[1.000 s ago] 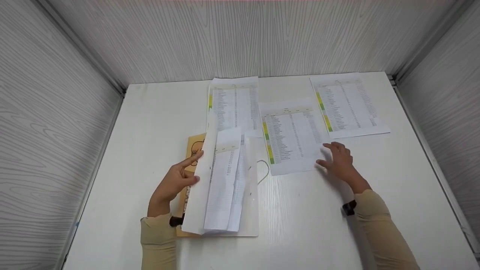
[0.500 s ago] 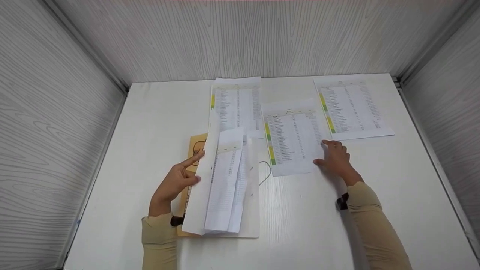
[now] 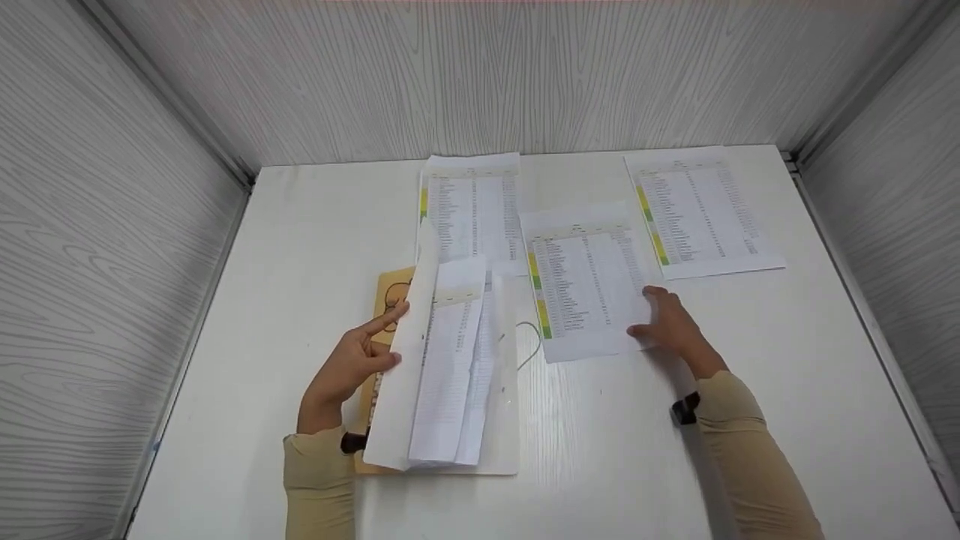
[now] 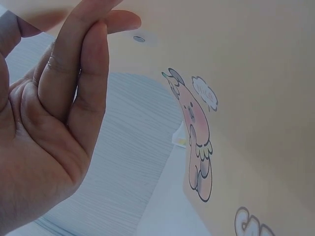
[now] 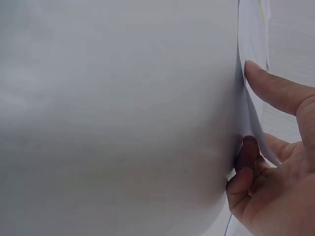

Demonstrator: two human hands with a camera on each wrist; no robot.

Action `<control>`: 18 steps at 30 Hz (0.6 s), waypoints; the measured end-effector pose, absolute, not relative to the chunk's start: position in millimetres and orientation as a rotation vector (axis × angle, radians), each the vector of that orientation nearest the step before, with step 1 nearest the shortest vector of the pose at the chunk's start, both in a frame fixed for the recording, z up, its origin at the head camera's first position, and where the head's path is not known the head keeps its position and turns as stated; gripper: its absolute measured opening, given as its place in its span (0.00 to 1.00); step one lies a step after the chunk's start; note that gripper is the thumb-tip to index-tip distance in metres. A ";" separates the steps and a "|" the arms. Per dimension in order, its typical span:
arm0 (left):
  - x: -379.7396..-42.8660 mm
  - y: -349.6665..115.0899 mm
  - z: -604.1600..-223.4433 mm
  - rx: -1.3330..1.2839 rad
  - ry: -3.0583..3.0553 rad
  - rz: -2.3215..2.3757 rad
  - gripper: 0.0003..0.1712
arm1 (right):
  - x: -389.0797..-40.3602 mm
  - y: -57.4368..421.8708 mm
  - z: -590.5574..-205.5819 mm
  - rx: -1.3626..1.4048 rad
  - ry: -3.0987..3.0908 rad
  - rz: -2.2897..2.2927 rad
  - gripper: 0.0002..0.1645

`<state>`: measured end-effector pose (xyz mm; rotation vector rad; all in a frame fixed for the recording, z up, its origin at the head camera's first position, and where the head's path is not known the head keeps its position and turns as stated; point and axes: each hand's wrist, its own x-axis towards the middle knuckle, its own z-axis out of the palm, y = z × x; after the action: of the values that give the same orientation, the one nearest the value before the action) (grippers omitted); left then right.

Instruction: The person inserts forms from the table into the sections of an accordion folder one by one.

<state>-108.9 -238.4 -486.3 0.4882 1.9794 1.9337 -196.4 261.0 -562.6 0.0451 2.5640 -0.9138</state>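
My left hand [image 3: 345, 367] pinches the raised cover of a folder [image 3: 409, 375] by its edge, holding it tilted up. The outer side of this cover [image 4: 256, 98] is tan with a cartoon animal in the left wrist view. Inside stand printed sheets [image 3: 446, 375], partly unfolded. To the right of the folder, my right hand [image 3: 675, 326] grips the right edge of a printed sheet [image 3: 581, 289] with a yellow and green strip. In the right wrist view, the paper edge [image 5: 253, 113] passes between thumb and fingers of my right hand [image 5: 275, 191].
Another printed sheet [image 3: 472, 202] lies at the back, partly behind the folder. A third sheet [image 3: 701, 214] lies at the back right. A thin loop of cord [image 3: 534, 341] sticks out beside the folder. Wood-grain panels [image 3: 480, 82] enclose the white table [image 3: 600, 465].
My right hand has closed on the middle sheet's edge, and that sheet has shifted slightly toward me. The left hand and folder stay in place.
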 end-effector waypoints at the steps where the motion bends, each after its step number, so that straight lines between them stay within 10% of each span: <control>1: -108.8 -238.6 -485.9 0.492 1.978 1.938 0.43 | -196.2 262.5 -562.3 0.037 2.552 -0.932 0.51; 18: -108.6 -236.0 -485.3 0.471 1.988 1.922 0.42 | -208.4 279.4 -561.6 0.022 2.387 -1.177 0.40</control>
<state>-108.6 -236.0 -485.3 0.4714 1.9875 1.9222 -208.4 279.4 -561.6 0.0220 2.3875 -1.1773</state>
